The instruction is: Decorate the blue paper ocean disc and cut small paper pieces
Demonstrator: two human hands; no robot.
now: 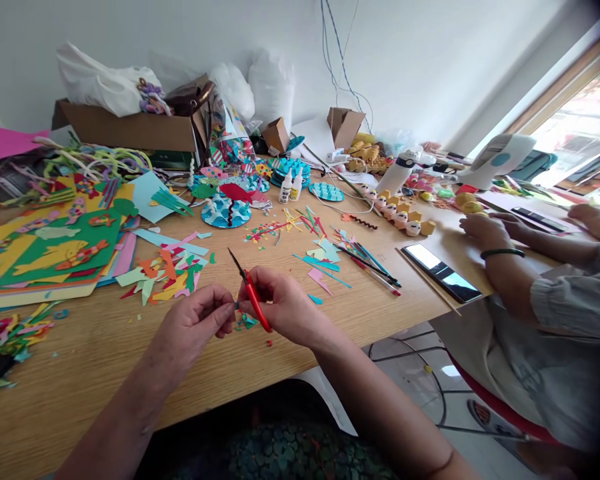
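Observation:
Both of my hands meet above the near part of the wooden table, fingertips close together. My left hand (196, 319) is closed in a pinch on a tiny blue-green piece (237, 305), which looks like paper. In my right hand (286, 303) are red-handled scissors (253, 297), their dark blades pointing up and away to the left. The right thumb and fingertips also come up against the tiny piece. Just below the hands lie small teal paper scraps (249, 320) and a red bit (269, 343).
Colored paper sheets with fish cutouts (55, 253) lie left, near a scrap pile (167, 273). Behind stand a fish decoration on a blue base (227, 212) and glue bottles (291, 187). Brushes (375, 270) and a phone (441, 272) lie right, beside another person's hand (485, 233).

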